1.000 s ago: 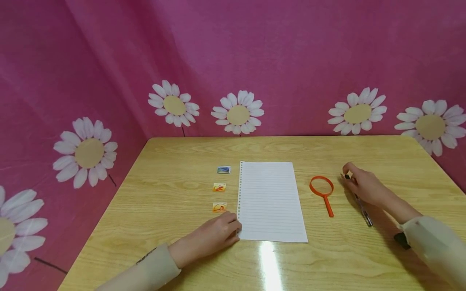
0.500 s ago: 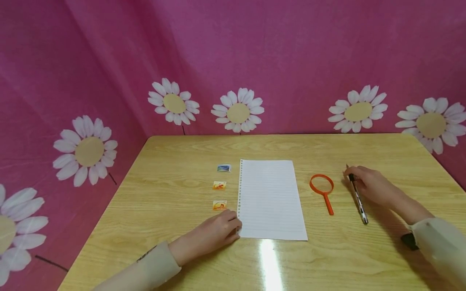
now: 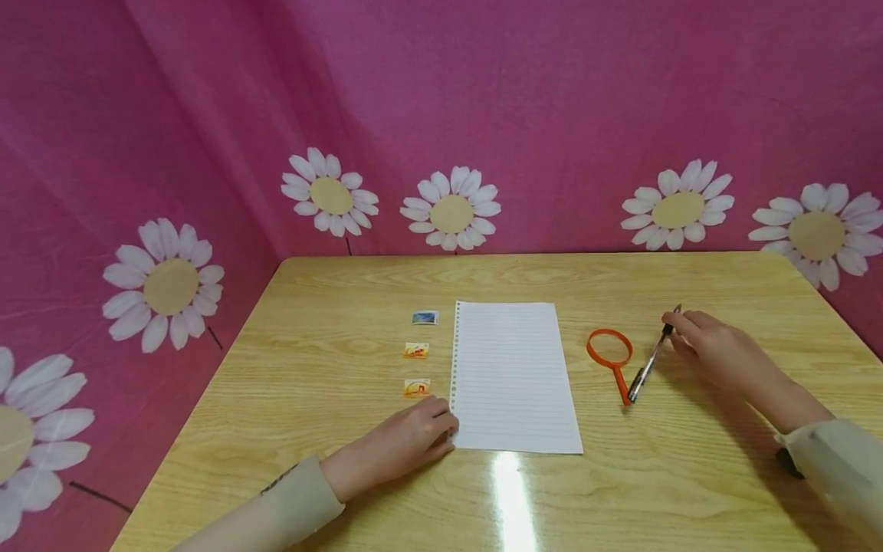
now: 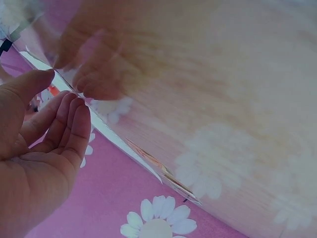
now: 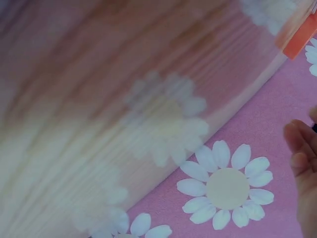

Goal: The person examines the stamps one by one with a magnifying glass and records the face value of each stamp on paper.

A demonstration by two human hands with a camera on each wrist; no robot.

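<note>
My right hand point(image 3: 724, 353) pinches a clear-barrelled ballpoint pen point(image 3: 651, 364) near its black grip, the tip pointing to the far side. The pen's clip end overlaps the handle of an orange magnifying glass point(image 3: 618, 379) in the head view; whether they touch I cannot tell. Resting at the lower left corner of a lined sheet of paper point(image 3: 510, 376), my left hand point(image 3: 407, 441) has loosely bent fingers, the thumb apart from them in the left wrist view. In the right wrist view, only part of the right hand point(image 5: 304, 163) shows at the edge.
Left of the paper, three small stamps lie in a column: a blue one point(image 3: 425, 317), a yellow-orange one point(image 3: 417, 350) and another yellow-orange one point(image 3: 417, 387) close to the left hand. Behind the wooden table point(image 3: 310, 330) hangs a pink curtain with daisies point(image 3: 552, 115).
My right hand has taken hold of the pen and shifted slightly to the right. The pen's clip end has swung left to the magnifying glass handle. My left hand has stayed in place.
</note>
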